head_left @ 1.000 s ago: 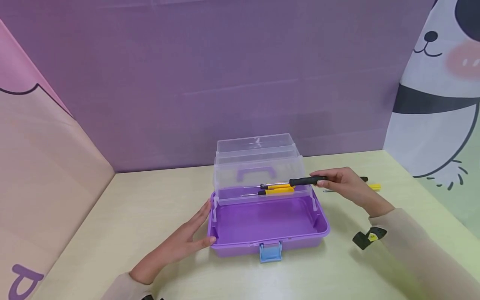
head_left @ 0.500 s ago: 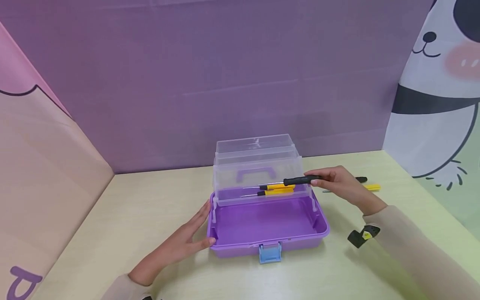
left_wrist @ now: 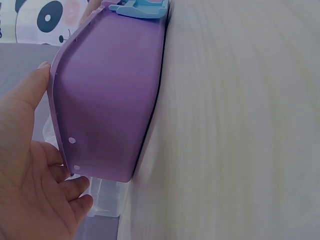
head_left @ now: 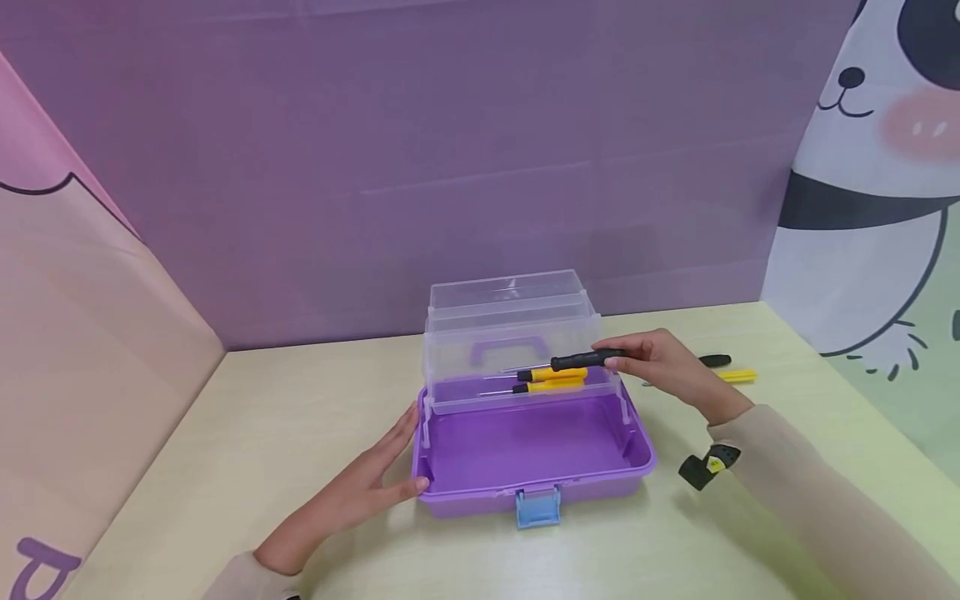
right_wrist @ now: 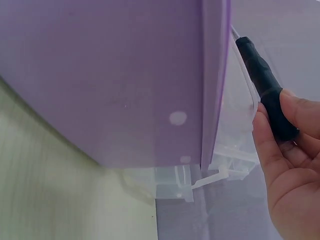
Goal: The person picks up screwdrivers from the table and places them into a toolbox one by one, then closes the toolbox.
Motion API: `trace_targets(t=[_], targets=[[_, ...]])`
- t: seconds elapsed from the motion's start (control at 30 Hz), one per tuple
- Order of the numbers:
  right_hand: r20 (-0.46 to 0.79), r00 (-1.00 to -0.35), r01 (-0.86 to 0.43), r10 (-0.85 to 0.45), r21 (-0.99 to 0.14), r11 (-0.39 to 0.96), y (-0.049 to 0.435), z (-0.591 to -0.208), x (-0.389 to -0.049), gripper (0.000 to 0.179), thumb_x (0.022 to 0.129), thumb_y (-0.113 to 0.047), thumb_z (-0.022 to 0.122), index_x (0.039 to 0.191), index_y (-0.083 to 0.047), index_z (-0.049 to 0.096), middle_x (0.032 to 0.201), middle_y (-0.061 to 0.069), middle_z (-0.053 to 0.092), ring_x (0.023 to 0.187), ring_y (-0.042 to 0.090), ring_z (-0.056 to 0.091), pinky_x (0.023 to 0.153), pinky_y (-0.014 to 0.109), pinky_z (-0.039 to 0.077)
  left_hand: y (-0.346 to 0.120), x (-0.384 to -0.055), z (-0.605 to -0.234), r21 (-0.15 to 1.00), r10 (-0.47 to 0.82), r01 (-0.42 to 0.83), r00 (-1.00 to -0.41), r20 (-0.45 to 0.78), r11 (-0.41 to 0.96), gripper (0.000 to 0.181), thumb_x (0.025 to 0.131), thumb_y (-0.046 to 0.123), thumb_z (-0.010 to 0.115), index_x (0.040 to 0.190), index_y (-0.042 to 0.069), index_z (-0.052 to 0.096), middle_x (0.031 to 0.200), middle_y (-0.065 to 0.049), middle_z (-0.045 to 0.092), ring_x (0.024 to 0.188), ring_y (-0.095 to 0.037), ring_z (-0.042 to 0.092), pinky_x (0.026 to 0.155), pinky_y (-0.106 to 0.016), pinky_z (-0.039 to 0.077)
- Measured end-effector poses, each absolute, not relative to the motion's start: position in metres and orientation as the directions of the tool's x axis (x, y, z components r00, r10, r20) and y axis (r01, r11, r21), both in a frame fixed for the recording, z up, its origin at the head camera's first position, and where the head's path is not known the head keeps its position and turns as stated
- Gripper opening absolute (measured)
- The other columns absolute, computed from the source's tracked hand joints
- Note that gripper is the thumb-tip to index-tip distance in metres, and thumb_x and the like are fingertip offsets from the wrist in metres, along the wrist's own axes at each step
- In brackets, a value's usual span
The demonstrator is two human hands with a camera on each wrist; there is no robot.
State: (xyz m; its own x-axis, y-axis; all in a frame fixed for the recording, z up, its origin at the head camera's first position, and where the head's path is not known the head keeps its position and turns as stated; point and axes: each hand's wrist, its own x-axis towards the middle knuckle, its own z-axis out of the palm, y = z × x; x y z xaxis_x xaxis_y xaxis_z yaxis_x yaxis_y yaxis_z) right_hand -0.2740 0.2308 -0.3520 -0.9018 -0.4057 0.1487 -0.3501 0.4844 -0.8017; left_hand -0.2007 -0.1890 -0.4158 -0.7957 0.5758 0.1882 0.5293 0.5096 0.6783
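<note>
Using clock face about middle of purple toolbox [head_left: 480, 503], head view, 12 = far side
Parked on tabletop [head_left: 300, 433], with clear lid [head_left: 498, 293] up at 12 o'clock and blue latch [head_left: 537, 511] on near wall at 6
Grasping black-handled screwdriver [head_left: 583, 359] in right hand [head_left: 667, 367] at 2 o'clock, pinched near butt end between thumb and fingers; aiming shaft toward 9, over clear tray [head_left: 450, 407]; can't tell if touching tray
Resting left hand [head_left: 367, 479] against toolbox end between 8 and 9 o'clock, with fingers loosely extended along outside and thumb at rim near 8
Got 2 yellow-handled screwdrivers [head_left: 558, 375] lying side by side in clear tray at 12 o'clock, with shafts toward 9
Also on tabletop past right hand, between 2 and 3 o'clock: 1 black tool [head_left: 716, 361] and 1 yellow tool [head_left: 738, 376], both partly hidden
</note>
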Motion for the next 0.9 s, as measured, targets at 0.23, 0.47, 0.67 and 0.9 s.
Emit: trace_targets(t=[0.23,0.47,0.67,0.9], targets=[[0.154,-0.885,-0.371,-0.439,-0.803,0.466,0.224,-0.351,-0.276,0.033,0.092,-0.012,0.062,0.121,0.003,0.061,0.106,0.016,0.069,0.08,0.013,0.059,0.075,0.023,0.053,-0.19,-0.2,-0.416,0.679,0.578,0.528,-0.795,0.185,0.51,0.085,0.091,0.026,0.062,0.152,0.012,0.005,0.158,-0.008,-0.001,0.14,-0.043,0.008,0.106,-0.063,0.019],[0.146,-0.877,-0.365,-0.458,-0.823,0.436,0.22,-0.352,-0.278,0.032,0.092,-0.009,0.06,0.121,0.004,0.061,0.104,0.018,0.069,0.085,0.016,0.064,0.078,0.022,0.053,-0.19,-0.199,-0.415,0.68,0.574,0.527,-0.797,0.187,0.51,0.085,0.091,0.026,0.063,0.152,0.011,0.006,0.158,-0.01,0.001,0.14,-0.043,0.009,0.106,-0.062,0.02],[0.141,-0.878,-0.356,-0.457,-0.831,0.427,0.218,-0.352,-0.28,0.032,0.092,-0.008,0.061,0.121,0.006,0.06,0.102,0.018,0.07,0.09,0.024,0.066,0.078,0.021,0.053,-0.191,-0.2,-0.415,0.668,0.572,0.532,-0.798,0.19,0.519,0.085,0.09,0.027,0.063,0.152,0.013,0.006,0.158,-0.006,0.0,0.14,-0.042,0.01,0.106,-0.061,0.02],[0.137,-0.881,-0.35,-0.453,-0.834,0.427,0.216,-0.351,-0.279,0.033,0.091,-0.009,0.061,0.12,0.006,0.061,0.1,0.018,0.07,0.094,0.03,0.066,0.08,0.022,0.054,-0.191,-0.2,-0.414,0.673,0.577,0.534,-0.794,0.191,0.511,0.085,0.091,0.026,0.063,0.152,0.014,0.005,0.158,-0.005,0.0,0.14,-0.043,0.009,0.106,-0.063,0.021]])
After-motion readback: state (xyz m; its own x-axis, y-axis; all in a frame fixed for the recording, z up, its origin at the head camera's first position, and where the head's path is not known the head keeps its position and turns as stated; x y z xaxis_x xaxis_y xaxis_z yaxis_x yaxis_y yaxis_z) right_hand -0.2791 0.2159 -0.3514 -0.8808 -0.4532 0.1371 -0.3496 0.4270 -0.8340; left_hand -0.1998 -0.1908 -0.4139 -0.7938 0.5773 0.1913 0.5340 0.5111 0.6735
